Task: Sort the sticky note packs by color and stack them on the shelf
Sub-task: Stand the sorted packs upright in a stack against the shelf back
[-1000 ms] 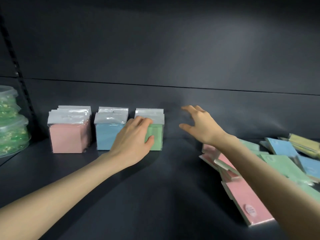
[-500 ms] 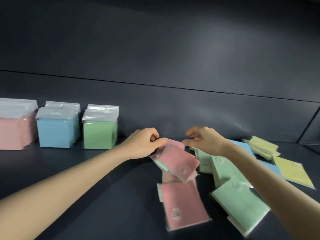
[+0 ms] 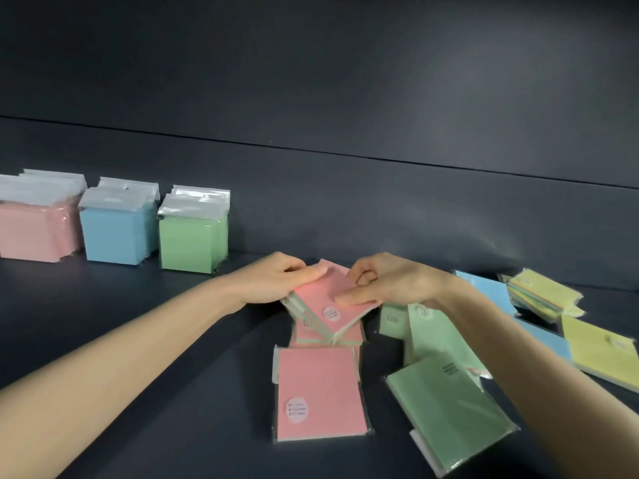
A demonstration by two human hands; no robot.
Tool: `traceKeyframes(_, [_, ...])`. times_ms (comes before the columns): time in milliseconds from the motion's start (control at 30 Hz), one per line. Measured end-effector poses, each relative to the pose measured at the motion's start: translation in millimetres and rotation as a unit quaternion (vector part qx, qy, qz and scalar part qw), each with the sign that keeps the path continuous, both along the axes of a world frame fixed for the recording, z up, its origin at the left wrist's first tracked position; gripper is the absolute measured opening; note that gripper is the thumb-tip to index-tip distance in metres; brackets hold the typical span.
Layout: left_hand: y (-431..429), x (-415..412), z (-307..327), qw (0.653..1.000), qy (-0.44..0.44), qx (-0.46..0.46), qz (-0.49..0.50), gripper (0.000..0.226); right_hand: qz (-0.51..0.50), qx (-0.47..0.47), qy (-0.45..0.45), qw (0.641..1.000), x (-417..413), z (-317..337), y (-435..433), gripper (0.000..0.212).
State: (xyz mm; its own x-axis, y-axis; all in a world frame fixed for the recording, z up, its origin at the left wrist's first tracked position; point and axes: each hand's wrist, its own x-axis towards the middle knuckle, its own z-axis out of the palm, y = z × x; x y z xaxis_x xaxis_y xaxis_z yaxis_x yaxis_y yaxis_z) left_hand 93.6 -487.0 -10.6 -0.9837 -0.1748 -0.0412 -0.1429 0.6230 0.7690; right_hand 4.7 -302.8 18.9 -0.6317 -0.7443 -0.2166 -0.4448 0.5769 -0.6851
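Both hands meet on a small stack of pink sticky note packs (image 3: 325, 299) lifted a little above the dark shelf (image 3: 173, 357). My left hand (image 3: 276, 281) grips its left edge, and my right hand (image 3: 383, 281) pinches its right edge with thumb on top. Another pink pack (image 3: 320, 392) lies flat in front, with more pink packs under the held stack. At the back left stand three sorted upright rows: pink (image 3: 34, 229), blue (image 3: 116, 233), green (image 3: 193, 236). Loose green packs (image 3: 449, 406), blue packs (image 3: 491, 292) and yellow packs (image 3: 601, 350) lie to the right.
The shelf's dark back wall (image 3: 345, 188) rises right behind the rows. A mixed pile topped by a yellow pack (image 3: 543, 295) sits at the far right. My forearms cross the shelf's front area.
My left hand left the green row and moved right to the loose pile. Both hands took hold of the pink packs. The view swung right, so the sorted rows now sit at the left.
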Motion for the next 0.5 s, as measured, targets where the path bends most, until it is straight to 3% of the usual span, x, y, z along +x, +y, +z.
traceKeyframes(200, [-20, -17, -9, 0.998, -0.002, 0.034, 0.056, 0.062, -0.047, -0.023, -0.003, 0.999, -15, 7, 2, 0.033])
traceKeyframes(300, [-25, -29, -10, 0.997, -0.015, 0.040, 0.063, 0.070, -0.104, -0.097, -0.031, 0.989, -27, 12, 1, 0.027])
traceKeyframes(500, [-26, -58, -15, 0.998, -0.006, 0.029, 0.057, 0.045, -0.191, -0.182, 0.016, 0.964, -54, 16, -10, 0.026])
